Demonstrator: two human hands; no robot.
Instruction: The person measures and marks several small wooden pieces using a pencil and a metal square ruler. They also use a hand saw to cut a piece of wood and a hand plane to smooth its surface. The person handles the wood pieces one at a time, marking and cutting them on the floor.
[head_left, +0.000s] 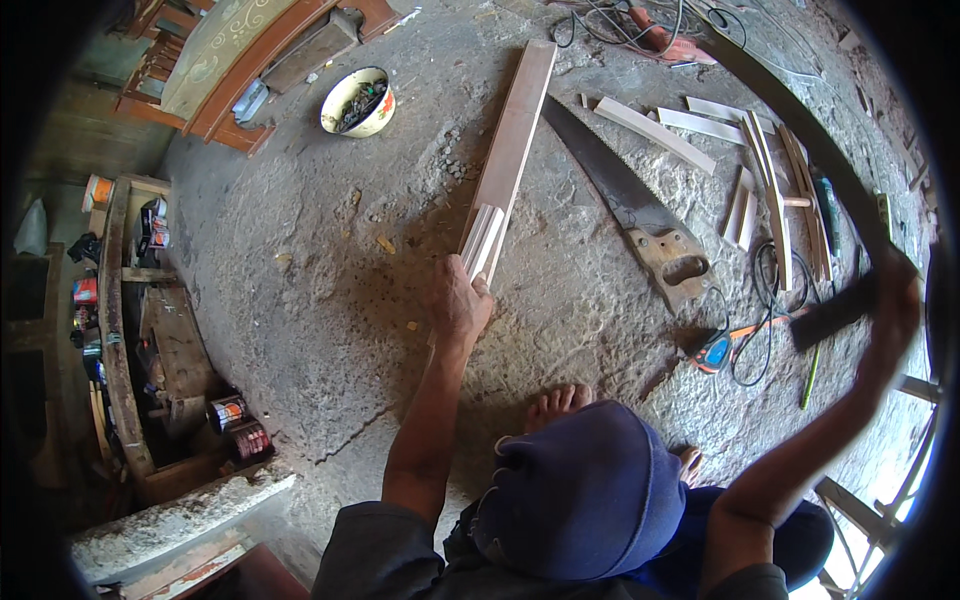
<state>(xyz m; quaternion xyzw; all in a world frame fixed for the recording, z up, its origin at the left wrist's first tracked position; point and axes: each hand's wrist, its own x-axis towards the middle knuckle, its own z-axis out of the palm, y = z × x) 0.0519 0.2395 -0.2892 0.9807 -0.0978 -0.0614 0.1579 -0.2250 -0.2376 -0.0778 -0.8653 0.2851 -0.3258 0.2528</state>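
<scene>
My left hand [460, 307] is closed around a short pale grooved wood strip [484, 240]. The strip lies along the near part of a long reddish-brown plank [515, 130] on the floor. Out to the right, my right hand [898, 310] grips a large dark L-shaped carpenter's square [815, 130] near its corner. The square's long arm reaches up and away to the left, while the short arm points inward. To the right of the plank lies a handsaw [625, 195] with a wooden handle.
Several wood pieces [655, 135] lie at the right, near a blue and orange tool [713, 352] and a black cable [760, 265]. Farther off are a red power tool [665, 40] and an enamel bowl [358, 100] of small dark bits. A wooden frame with cans [228, 411] stands left.
</scene>
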